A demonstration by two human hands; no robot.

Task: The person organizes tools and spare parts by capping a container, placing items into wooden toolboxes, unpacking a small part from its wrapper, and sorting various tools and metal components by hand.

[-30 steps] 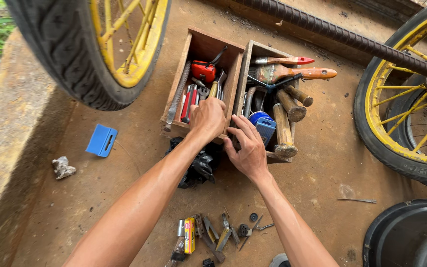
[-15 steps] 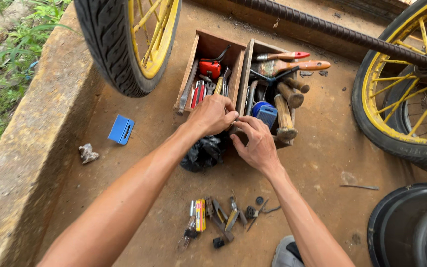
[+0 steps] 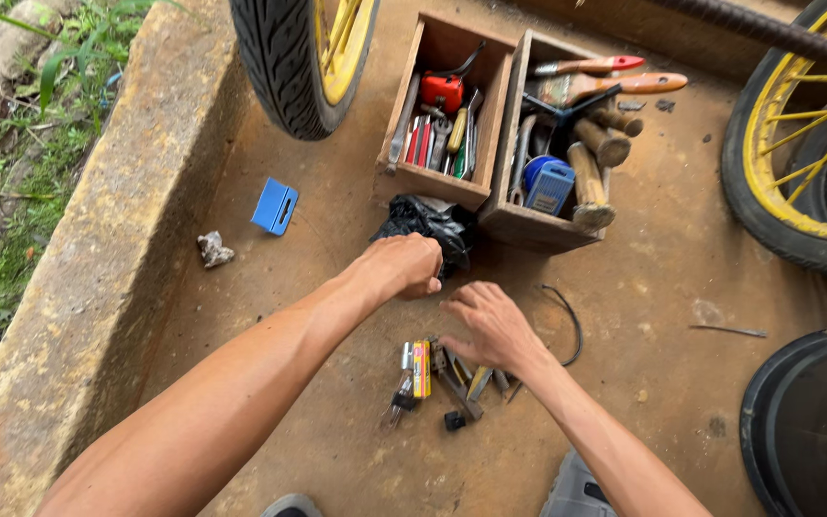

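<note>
Shoes show at the bottom edge, one grey toe under the right forearm. Just beyond, small tools lie scattered on the brown floor: a yellow-banded piece, pliers-like bits and a small black part. Right hand hovers over them, palm down, fingers loosely spread and holding nothing that can be seen. A thin black wire curls on the floor just beside it to the right. Left hand is curled into a loose fist; whether it grips anything I cannot tell. Directly past it sits a crumpled black bag, touching the front of two wooden boxes. The left box holds a red tool, wrenches and screwdrivers; the right box holds hammers, brushes and a blue item.

Left of the hands the floor is open up to a blue block and a crumpled scrap, then a concrete kerb walls that side. A tyre with yellow spokes hangs over the far left, another wheel crowds the right, and a black tub closes the near right corner.
</note>
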